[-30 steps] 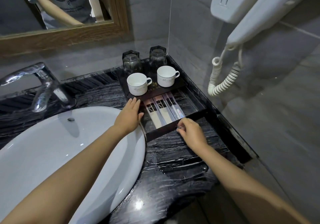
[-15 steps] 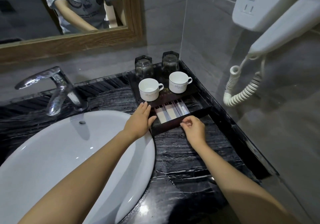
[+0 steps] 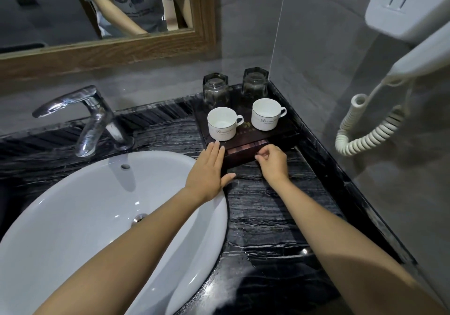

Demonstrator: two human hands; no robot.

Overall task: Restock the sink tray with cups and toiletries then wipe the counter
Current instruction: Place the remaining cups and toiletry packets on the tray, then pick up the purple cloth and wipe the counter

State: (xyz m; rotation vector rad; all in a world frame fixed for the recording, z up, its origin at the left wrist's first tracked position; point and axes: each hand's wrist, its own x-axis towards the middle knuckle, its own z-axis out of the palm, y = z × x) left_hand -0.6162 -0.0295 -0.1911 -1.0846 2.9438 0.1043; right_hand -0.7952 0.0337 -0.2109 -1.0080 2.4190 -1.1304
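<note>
So the left hand (image 3: 207, 168) lies flat, fingers straight, bracing the glossy dark wooden tray (image 3: 247, 133) just past its fingertips on the black veined stone bench (image 3: 267, 207). The tray's dark drawer (image 3: 239, 160) of pinkish toiletry sachets (image 3: 246, 147) has slid nearly shut, so restocking looks about done. The right hand (image 3: 272, 161) pinches the drawer front, with smooth white ceramic cups (image 3: 222, 126) beyond.

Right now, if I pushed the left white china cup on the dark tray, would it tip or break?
It probably wouldn't tip: the left white china cup stands upright, squat and wide-based. Its glossy glaze suggests it would slide rather than grip. Knocked onto the black stone counter, it could well chip.
</note>
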